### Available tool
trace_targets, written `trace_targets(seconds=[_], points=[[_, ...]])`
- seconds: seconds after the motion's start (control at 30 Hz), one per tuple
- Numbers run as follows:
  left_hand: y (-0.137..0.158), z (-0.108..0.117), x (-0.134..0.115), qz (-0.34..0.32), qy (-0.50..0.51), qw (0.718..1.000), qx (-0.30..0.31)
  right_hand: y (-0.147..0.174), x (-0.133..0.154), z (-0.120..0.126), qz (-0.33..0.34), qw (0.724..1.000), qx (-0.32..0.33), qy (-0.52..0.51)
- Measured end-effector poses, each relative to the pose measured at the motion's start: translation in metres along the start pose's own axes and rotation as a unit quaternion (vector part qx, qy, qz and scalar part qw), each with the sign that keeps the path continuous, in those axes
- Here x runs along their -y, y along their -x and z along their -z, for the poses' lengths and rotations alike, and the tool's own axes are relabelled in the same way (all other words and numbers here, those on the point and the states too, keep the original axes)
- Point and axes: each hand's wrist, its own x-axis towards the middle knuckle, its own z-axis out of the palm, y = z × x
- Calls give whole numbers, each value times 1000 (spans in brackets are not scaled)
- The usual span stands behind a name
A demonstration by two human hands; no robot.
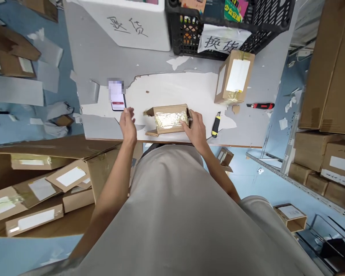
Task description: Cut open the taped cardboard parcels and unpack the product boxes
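Observation:
A small cardboard box (pixel 170 129) lies near the front edge of the table, with shiny clear tape over its middle and a flap standing out at its left end. My right hand (pixel 196 129) grips its right end, thumb on the taped face and fingers at the far corner. My left hand (pixel 128 125) is held apart from the box, fingers loosely spread and holding nothing. Just beyond its fingertips lies a smartphone (pixel 117 100) with a lit screen. To the right of my right hand rests a yellow-and-black utility knife (pixel 216 125).
A taped carton (pixel 235 76) stands right of centre, near a red-and-black cutter (pixel 261 105). Behind are a white bin (pixel 138 30) and a black plastic crate (pixel 186 34). A large box (pixel 103 168) of parcels is at left; stacked cartons (pixel 310 151) are at right.

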Motion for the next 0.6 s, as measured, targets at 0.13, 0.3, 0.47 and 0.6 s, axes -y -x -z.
trace_targets(seconds=[0.13,0.3,0.47,0.6], points=[[-15,-22,36,235,28,969,66,-15,-10,7,-3,1000,-10,1],[-1,-66,33,269,72,941,191,-26,-48,42,-60,997,-39,-39],[5,-96,5,253,151,911,288,-27,-79,72,-94,989,-66,-96],[7,-91,-10,224,166,920,276,-22,-96,70,-97,982,-67,-150]])
